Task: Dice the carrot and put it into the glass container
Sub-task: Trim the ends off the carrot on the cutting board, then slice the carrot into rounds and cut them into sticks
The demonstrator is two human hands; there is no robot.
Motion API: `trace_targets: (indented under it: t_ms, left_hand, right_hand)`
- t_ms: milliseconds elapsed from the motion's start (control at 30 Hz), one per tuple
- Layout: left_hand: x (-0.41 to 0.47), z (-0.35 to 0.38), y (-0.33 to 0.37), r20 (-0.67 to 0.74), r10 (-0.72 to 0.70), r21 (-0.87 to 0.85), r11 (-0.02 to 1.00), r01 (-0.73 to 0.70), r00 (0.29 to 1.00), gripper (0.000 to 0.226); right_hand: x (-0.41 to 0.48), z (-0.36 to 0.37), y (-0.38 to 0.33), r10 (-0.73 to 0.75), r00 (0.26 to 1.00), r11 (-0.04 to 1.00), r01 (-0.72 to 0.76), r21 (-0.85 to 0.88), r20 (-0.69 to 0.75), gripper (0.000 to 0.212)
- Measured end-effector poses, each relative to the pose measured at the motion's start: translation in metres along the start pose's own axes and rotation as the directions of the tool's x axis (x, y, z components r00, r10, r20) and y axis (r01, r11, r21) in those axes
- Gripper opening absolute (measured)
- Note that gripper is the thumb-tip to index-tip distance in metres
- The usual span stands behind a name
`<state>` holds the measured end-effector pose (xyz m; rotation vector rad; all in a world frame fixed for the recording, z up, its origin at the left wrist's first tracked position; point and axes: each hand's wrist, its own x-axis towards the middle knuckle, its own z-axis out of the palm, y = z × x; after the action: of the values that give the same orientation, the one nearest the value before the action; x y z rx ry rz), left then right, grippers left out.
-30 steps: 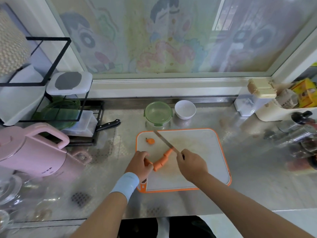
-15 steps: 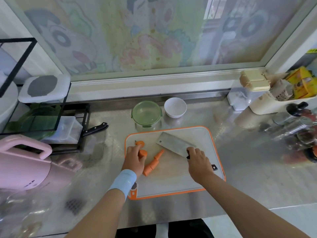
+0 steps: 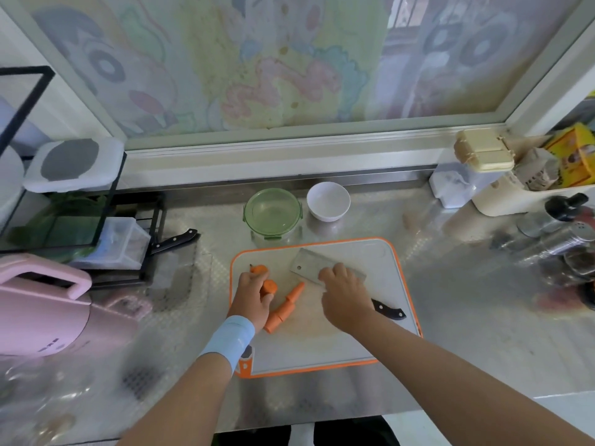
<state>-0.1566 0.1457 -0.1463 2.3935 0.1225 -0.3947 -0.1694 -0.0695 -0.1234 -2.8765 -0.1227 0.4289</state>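
Orange carrot chunk (image 3: pixel 269 287) in L hand (image 3: pixel 252 297), R hand (image 3: pixel 343 291) on cleaver (image 3: pixel 306 263)

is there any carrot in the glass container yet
No, the glass container shows nothing orange inside; the carrot pieces lie on the cutting board, one gripped by the left hand.

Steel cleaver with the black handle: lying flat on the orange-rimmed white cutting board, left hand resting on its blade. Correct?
Wrong hand. The head view shows the right hand resting on the blade of the steel cleaver with the black handle, which does lie flat on the orange-rimmed white cutting board. The left hand grips a thick orange carrot chunk.
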Motion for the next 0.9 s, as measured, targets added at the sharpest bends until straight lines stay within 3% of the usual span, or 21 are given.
trace_targets:
  t_ms: [67, 167, 333, 467, 600, 733, 900]
  left_hand:
    - [0.001, -0.004, -0.004, 0.004, 0.002, 0.024, 1.000, -0.003, 1.000, 0.047]
    - [0.000, -0.009, -0.008, 0.028, 0.010, 0.057, 0.998, -0.011, 1.000, 0.047]
    - [-0.004, -0.020, -0.019, 0.017, -0.047, 0.107, 0.993, 0.045, 0.999, 0.040]
    - [-0.006, -0.029, -0.030, -0.015, -0.099, 0.098, 0.990, 0.100, 0.995, 0.035]
    - [-0.004, -0.036, -0.031, 0.016, -0.111, 0.113, 0.988, 0.109, 0.994, 0.030]
    - [0.000, -0.040, -0.032, 0.027, -0.123, 0.099, 0.988, 0.120, 0.992, 0.028]
    - [0.006, -0.032, -0.027, -0.044, -0.142, 0.034, 0.989, 0.144, 0.989, 0.021]
  right_hand:
    - [0.008, -0.003, -0.026, -0.161, 0.986, 0.986, 0.158, 0.062, 0.054, 0.036]
    - [0.013, 0.000, -0.058, -0.356, 0.921, 0.926, 0.370, -0.069, 0.160, 0.037]
    - [0.010, 0.013, -0.081, -0.450, 0.865, 0.822, 0.499, -0.275, 0.223, 0.050]
    - [0.012, 0.021, -0.082, -0.454, 0.869, 0.814, 0.495, -0.305, 0.199, 0.039]
    - [0.020, 0.019, -0.084, -0.431, 0.883, 0.884, 0.454, -0.111, 0.184, 0.026]
    - [0.034, 0.002, -0.086, -0.257, 0.948, 0.966, 0.246, 0.080, 0.187, 0.032]
    - [0.055, -0.009, -0.078, -0.176, 0.978, 0.984, 0.170, 0.058, 0.109, 0.040]
